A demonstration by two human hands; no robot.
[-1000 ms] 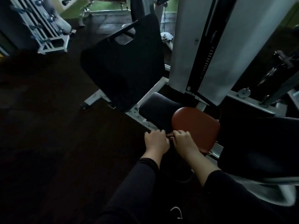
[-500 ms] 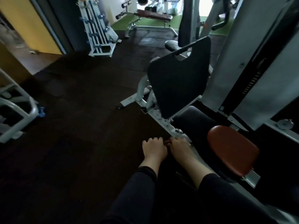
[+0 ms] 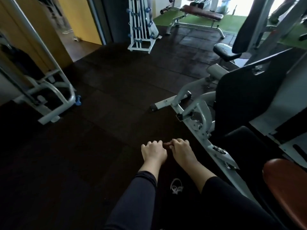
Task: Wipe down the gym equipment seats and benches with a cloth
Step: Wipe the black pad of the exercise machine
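My left hand (image 3: 153, 151) and my right hand (image 3: 181, 149) are curled shut side by side over the dark floor. Both grip the top edge of a dark cloth (image 3: 179, 206) that hangs between my forearms; a small reddish bit shows between the fists. A red-brown round seat (image 3: 285, 188) lies at the lower right, apart from my hands. Beyond it are a black seat pad (image 3: 240, 140) and a black back pad (image 3: 245, 97) on a white machine frame (image 3: 196, 117).
A white machine frame (image 3: 54, 97) with a small blue dumbbell (image 3: 78, 100) beside it stands at the left. A dumbbell rack (image 3: 141, 27) and a brown bench (image 3: 202, 14) on green turf are at the back. A black seat (image 3: 226, 50) sits at the far right.
The view has swung left and away from the red-brown seat, which now sits at the lower right. My hands stay together, shut, and now hang over the floor instead of at the seat's edge.
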